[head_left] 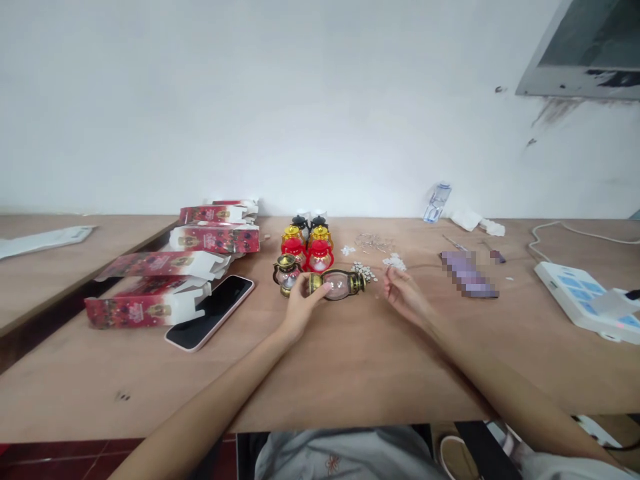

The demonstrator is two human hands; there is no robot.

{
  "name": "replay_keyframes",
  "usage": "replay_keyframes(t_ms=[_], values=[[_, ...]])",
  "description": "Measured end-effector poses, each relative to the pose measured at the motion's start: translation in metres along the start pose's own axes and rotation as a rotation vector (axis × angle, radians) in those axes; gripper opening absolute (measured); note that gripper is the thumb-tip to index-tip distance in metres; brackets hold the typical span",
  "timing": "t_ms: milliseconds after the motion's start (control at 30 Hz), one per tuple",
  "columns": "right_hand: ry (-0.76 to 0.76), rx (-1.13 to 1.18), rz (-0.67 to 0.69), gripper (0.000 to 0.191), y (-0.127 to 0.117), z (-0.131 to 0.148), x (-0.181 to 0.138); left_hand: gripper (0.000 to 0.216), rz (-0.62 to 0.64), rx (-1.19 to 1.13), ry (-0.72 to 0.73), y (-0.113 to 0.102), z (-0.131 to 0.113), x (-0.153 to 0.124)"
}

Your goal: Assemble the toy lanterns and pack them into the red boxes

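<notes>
My left hand (301,305) is closed around the base of a bronze-coloured mini lantern (337,285), which is tipped on its side with its top pointing right. Just to the right, my right hand (406,293) has its fingertips pinched together; whatever they hold, if anything, is too small to make out. A second bronze lantern (287,272) stands upright behind my left hand. Beyond it are red lanterns (320,255), gold lanterns (321,236) and black lanterns (300,223) in pairs. Small round button cells (364,271) and white pieces (395,261) lie near my right hand.
Opened red boxes (145,310) and a phone (213,312) lie at left. Tiny metal parts (374,243) are scattered behind the cells. Rightward are a clear bottle (437,202), crumpled tissue (466,219), a purple packet (467,275) and a white power strip (583,293) with a cable.
</notes>
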State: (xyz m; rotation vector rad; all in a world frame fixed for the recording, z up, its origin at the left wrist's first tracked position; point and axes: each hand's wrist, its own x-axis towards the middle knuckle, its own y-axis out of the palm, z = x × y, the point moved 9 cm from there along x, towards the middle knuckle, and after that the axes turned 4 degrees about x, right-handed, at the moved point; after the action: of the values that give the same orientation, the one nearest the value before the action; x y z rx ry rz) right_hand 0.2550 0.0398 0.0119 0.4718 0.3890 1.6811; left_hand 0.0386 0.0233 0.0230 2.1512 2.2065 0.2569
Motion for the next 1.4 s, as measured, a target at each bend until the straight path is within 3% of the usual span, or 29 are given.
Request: replay_keyframes(t_ms=[100, 267, 733, 1067, 1400], values=[[0.04, 0.001, 0.026, 0.029, 0.012, -0.013, -0.005, 0.041, 0.014, -0.063, -0.05, 0.003, 0.004, -0.001], [-0.006, 0.009, 0.001, 0.029, 0.013, -0.011, -0.006, 0.039, 0.04, -0.17, -0.141, 0.01, 0.011, -0.004], [-0.062, -0.013, -0.046, 0.029, 0.007, -0.008, -0.007, 0.037, 0.069, -0.156, -0.139, 0.012, 0.014, -0.004], [-0.11, -0.13, -0.076, 0.031, 0.002, -0.01, -0.005, 0.04, 0.132, -0.143, -0.161, 0.018, 0.016, -0.006], [-0.273, -0.399, -0.173, 0.029, 0.0, 0.01, -0.01, 0.042, 0.142, -0.07, -0.153, 0.02, 0.017, -0.007]])
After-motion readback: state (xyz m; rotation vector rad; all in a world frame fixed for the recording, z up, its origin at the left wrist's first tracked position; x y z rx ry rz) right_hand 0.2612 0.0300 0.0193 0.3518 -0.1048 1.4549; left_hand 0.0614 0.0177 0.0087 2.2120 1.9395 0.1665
